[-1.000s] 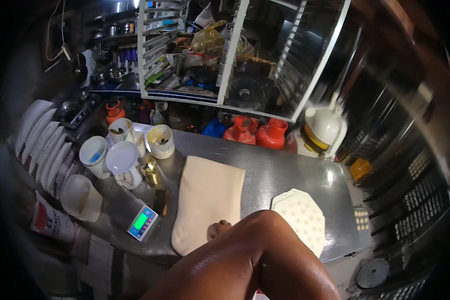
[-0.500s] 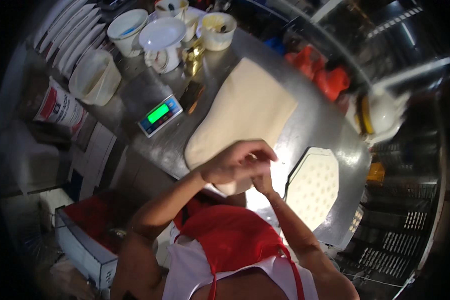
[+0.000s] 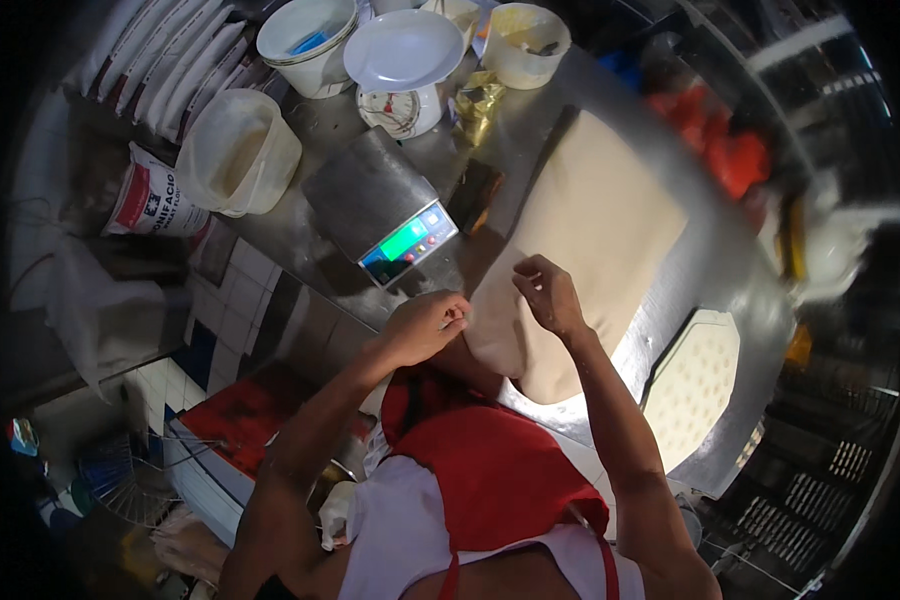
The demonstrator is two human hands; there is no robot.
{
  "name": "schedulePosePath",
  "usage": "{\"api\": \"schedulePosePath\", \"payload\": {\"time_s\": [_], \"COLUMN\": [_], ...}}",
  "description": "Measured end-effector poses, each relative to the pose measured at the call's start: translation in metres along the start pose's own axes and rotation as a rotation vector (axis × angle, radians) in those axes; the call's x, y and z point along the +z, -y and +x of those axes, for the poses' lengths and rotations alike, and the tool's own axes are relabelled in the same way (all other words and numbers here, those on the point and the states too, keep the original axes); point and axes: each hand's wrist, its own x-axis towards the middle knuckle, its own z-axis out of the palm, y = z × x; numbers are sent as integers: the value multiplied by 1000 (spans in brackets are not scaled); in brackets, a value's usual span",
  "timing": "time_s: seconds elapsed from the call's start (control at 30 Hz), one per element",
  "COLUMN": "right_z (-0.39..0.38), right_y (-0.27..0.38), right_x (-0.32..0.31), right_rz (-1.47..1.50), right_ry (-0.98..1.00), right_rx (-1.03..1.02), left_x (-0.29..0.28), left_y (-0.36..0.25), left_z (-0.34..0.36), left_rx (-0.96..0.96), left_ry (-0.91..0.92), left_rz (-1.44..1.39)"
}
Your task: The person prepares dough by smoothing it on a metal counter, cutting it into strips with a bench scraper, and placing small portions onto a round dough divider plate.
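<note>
Dough slab laid lengthwise on steel table, near end at table edge. Looks shaped into one smooth piece; no cuts or separated portions visible, so dividing not done. Left hand half-curled beside slab's left edge; right hand half-curled above slab. Can't tell if either pinches anything. Scale lit, left of slab.

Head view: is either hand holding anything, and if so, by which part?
The left hand is beside the dough, the right hand over it; neither visibly holds anything, though a tiny pinched bit can't be excluded.
</note>
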Motion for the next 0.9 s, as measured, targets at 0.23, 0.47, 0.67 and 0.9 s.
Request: {"api": "schedulePosePath", "payload": {"time_s": [0.23, 0.47, 0.67, 0.9], "right_z": [100, 176, 255, 394], "right_y": [41, 74, 103, 104], "right_x": [57, -1, -75, -96], "right_rz": [53, -55, -172, -555], "right_ry": [57, -206, -168, -195], "right_rx": [-62, -97, -243, -236], "left_x": [-5, 28, 27, 29], "left_y": [65, 70, 73, 78], "left_z": [17, 66, 82, 86], "left_rx": [58, 401, 541, 538], "left_ry": [62, -54, -174, -259], "left_rz": [254, 307, 398, 428]}}
